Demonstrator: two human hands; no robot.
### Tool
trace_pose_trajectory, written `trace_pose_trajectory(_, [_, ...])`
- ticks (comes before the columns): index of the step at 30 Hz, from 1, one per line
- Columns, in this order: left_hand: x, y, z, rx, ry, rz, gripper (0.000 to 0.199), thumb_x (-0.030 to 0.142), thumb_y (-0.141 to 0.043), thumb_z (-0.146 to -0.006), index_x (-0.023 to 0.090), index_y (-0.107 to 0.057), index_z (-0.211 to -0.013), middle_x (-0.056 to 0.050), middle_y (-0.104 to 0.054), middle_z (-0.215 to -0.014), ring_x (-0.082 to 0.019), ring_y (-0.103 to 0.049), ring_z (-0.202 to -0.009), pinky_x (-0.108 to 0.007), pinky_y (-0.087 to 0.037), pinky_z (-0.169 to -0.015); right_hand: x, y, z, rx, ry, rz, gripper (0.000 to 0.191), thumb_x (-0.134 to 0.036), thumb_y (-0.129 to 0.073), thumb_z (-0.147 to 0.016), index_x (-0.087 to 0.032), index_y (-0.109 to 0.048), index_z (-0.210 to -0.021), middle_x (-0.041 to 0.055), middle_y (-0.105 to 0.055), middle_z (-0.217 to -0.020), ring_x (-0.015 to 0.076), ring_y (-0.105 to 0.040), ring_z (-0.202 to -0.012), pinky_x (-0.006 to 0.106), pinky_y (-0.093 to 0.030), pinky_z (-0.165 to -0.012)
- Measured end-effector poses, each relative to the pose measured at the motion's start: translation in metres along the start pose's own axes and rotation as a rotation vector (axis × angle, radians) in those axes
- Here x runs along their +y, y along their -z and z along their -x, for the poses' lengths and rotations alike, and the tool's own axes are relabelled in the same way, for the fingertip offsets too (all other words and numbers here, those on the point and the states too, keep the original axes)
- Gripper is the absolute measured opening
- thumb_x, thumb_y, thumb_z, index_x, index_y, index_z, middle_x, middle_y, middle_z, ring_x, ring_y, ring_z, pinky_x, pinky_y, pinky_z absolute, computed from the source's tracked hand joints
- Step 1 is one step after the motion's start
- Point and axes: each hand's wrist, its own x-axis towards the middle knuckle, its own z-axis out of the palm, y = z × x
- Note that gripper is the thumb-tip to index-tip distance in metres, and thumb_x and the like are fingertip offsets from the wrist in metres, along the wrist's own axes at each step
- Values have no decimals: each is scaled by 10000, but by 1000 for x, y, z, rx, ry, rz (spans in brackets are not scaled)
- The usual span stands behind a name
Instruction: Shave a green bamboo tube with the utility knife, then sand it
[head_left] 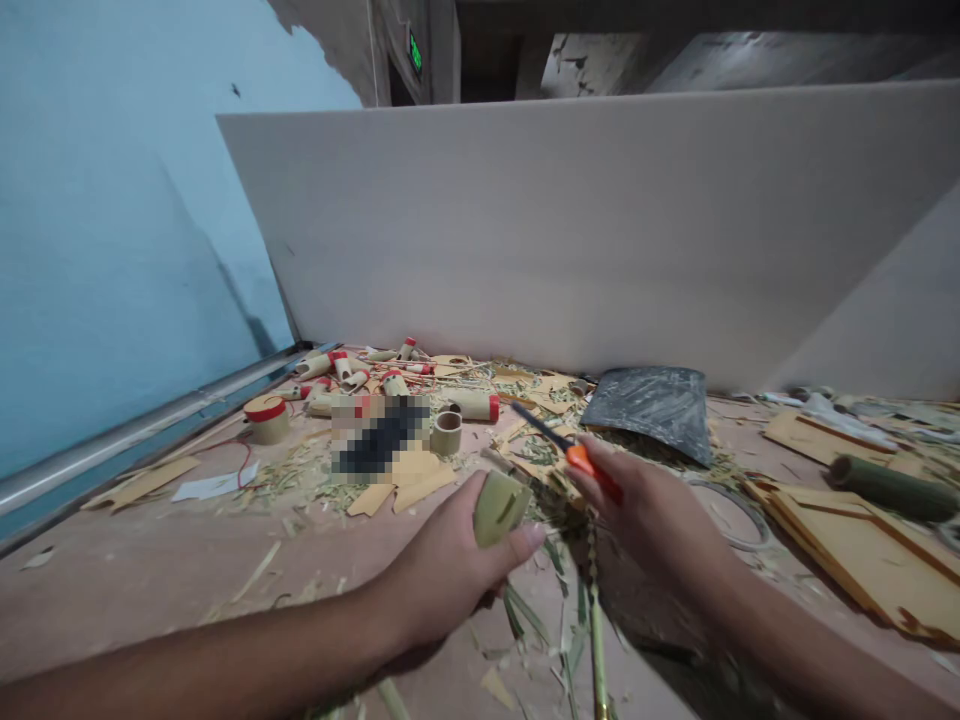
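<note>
In my left hand (450,575) is a short pale-green piece of bamboo (500,508), tilted, with a slot cut in its side. The thumb presses along its lower edge. My right hand (637,490) is closed round the orange handle of a hand tool with a narrow dark shaft (547,428). That shaft points up and left, apart from the bamboo piece; its exact kind is not clear. Just beyond the hands stand a short open bamboo ring (447,433) and a bamboo tube with a red end (474,406).
Shavings and several red-capped bamboo pieces (267,420) litter the table (150,590). A dark grey curved sheet (649,405), a tape roll (731,515), wooden panels (877,555) and a green bamboo tube (892,487) lie right. A white board (585,230) stands behind.
</note>
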Motion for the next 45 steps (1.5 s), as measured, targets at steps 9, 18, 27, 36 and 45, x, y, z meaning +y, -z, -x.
trace_pose_trajectory(9, [1, 15, -7, -145, 74, 72, 598, 690, -791, -804, 210, -512, -1027, 48, -581, -691, -89, -477, -505, -205, -372, -457, -18, 14, 8, -133, 122, -330, 395, -464, -512, -1072, -193, -702, -1287, 115, -816, -1068, 265, -761, -899, 342, -563, -785])
trace_pose_trajectory(18, [9, 7, 5, -196, 148, 97, 681, 392, -938, -657, 252, -475, -1137, 1, -686, -923, -179, -655, -712, -253, -486, -548, -25, 10, 12, -134, 0, -559, 152, -367, -696, -910, -242, -714, -994, 8, -750, -850, 201, -665, -738, 267, -522, -658])
trace_pose_trajectory(27, [19, 6, 11, -157, 35, -290, 641, 399, -861, -735, 216, -565, -1274, -50, -712, -1057, -263, -649, -964, -335, -487, -813, -29, 21, 13, -69, -158, -699, 148, -346, -653, -926, -250, -625, -817, -31, -577, -705, 170, -541, -642, 257, -455, -581])
trace_pose_trajectory(36, [13, 3, 7, -144, 47, -179, 532, 405, -837, -789, 214, -556, -1199, -34, -695, -983, -232, -644, -904, -304, -481, -768, -25, 17, 8, -160, -245, -809, 273, -434, -803, -796, -245, -686, -955, -54, -551, -672, 157, -511, -594, 246, -433, -530])
trace_pose_trajectory(45, [20, 5, 10, -54, 9, -471, 778, 572, -810, -811, 203, -513, -1428, -132, -675, -1260, -327, -623, -1090, -399, -448, -914, -18, 23, -3, -122, -535, -976, 390, -577, -776, -836, -242, -577, -847, -104, -398, -571, 115, -344, -483, 252, -284, -469])
